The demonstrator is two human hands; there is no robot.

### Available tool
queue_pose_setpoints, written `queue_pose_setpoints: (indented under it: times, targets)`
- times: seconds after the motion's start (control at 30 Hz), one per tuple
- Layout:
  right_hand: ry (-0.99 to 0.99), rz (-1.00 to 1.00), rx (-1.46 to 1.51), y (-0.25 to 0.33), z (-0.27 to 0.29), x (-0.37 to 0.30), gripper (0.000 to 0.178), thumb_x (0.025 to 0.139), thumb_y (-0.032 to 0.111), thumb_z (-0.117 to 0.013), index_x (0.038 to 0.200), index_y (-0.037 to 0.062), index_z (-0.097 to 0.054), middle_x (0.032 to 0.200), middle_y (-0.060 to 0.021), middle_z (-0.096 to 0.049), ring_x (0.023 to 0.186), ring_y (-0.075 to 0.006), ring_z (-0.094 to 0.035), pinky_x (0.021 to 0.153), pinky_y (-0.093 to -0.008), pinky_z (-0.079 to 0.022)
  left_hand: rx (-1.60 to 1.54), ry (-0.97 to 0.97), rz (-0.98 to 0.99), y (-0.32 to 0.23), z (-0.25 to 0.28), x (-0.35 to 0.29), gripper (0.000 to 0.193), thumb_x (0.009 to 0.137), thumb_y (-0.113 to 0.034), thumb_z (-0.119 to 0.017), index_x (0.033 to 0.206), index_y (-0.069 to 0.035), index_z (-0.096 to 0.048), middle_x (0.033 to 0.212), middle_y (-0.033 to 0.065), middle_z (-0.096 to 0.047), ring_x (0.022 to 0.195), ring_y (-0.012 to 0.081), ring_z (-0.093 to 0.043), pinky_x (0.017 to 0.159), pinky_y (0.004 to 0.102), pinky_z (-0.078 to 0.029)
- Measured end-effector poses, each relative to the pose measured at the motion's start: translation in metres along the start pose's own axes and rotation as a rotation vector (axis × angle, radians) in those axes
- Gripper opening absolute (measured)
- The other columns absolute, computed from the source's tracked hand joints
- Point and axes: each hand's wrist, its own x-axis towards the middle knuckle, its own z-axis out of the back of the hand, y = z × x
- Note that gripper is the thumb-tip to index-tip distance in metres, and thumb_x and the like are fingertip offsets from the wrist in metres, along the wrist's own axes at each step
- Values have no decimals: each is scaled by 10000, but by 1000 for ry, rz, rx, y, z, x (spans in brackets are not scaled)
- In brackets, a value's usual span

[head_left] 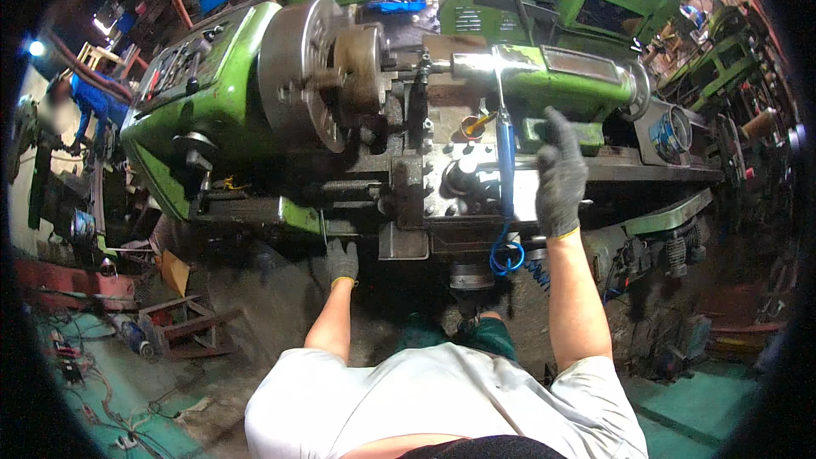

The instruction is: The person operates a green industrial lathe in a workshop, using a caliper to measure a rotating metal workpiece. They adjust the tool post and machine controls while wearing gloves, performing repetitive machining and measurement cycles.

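Observation:
A green metal lathe stands before me, its large round chuck (293, 72) at the left gripping a brownish cylindrical workpiece (359, 68). The chuck's jaws look smeared. At the right is the green tailstock (552, 76). My left hand (342, 265), in a grey glove, is low at the lathe's front edge, its fingers closed about the lower end of a thin metal lever (323, 225); the grip is partly hidden. My right hand (561, 178), also gloved, is raised with fingers stretched out. It is empty, just right of a blue air blow gun (507, 157) resting on the carriage (442, 200).
A coiled blue hose (507, 259) hangs from the blow gun. On the carriage is a small reddish cup (470, 126) with a yellow-handled brush. A bucket (670, 133) stands at the right end. A person in blue (89, 102) is far left.

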Motion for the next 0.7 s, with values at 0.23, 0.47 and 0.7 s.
queue_pose_setpoints:
  times: [0.23, 0.47, 0.7]
  targets:
    - [303, -11, -463, 25, -8, 6, 449, 827, 306, -832, 1172, 36, -736, 1199, -176, -727, 1089, -416, -681, 997, -518, -510, -484, -330, -413, -211, 105, -18, 431, 1041, -269, -634, 1357, 25, -626, 1378, 262, -645, 1327, 442, -580, 1143, 493, -444]
    - [739, -532, 568, 24, 51, -13, 616, 930, 204, -810, 1471, 16, -581, 1342, -201, -701, 1266, -261, -663, 1072, -406, -529, -541, -366, -794, -355, 163, -37, 402, 1034, -314, -678, 1280, 3, -691, 1250, 241, -708, 1191, 435, -661, 1047, 490, -510]
    - [1255, -808, 341, -39, 172, -30, 607, 1010, 379, -741, 1500, 47, -606, 1165, -18, -697, 969, -120, -600, 869, -307, -534, -285, -340, -903, -394, 151, -51, 385, 965, -375, -728, 1179, -55, -741, 1138, 208, -744, 1091, 413, -692, 974, 518, -528]
